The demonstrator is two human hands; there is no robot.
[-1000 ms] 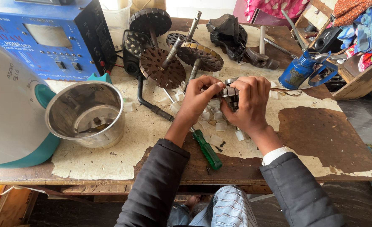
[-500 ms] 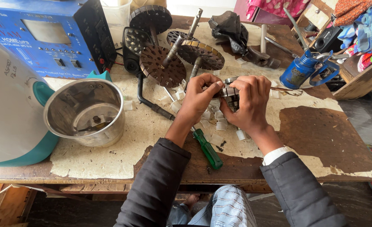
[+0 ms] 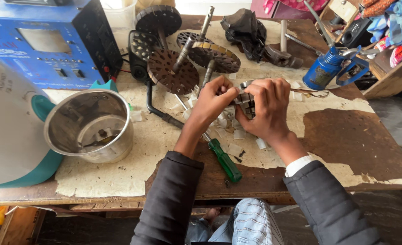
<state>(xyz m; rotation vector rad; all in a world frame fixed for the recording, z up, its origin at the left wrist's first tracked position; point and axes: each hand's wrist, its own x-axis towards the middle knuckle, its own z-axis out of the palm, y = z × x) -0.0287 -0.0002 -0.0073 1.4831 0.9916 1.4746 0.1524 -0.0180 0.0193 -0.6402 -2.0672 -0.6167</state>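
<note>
Both hands are together over the middle of the workbench, closed around one small metal part [image 3: 245, 100]. The left hand [image 3: 214, 102] pinches its near end with fingertips bent inward; the right hand [image 3: 269, 106] wraps it from the other side, thumb pressed underneath. It's a ribbed, dark grey piece, possibly a small motor core, though the fingers hide too much of it to be sure. It's held just above the table, not resting on it.

Right under the hands, small white scraps [image 3: 235, 136] lie scattered on the worn, peeling tabletop [image 3: 355, 140]. A green-handled screwdriver [image 3: 225, 159] lies near the left wrist, its handle pointing toward the bench edge. Just beyond the left hand there's a cluster of round perforated discs on steel shafts [image 3: 173, 70], leaning across each other, and a black bent rod [image 3: 158, 109] runs out from under them.

Further left sits a steel mixer jar [image 3: 89, 124], open end up, with its blade visible at the bottom, tucked against a white and teal appliance [image 3: 10, 131]. Behind that, a blue box with switches and a display window [image 3: 42, 45]. Off to the right, a blue oil can [image 3: 323, 68] lies on its side near the table's far corner, well apart from the hands, and a crumpled black rag [image 3: 244, 29] sits at the back.
</note>
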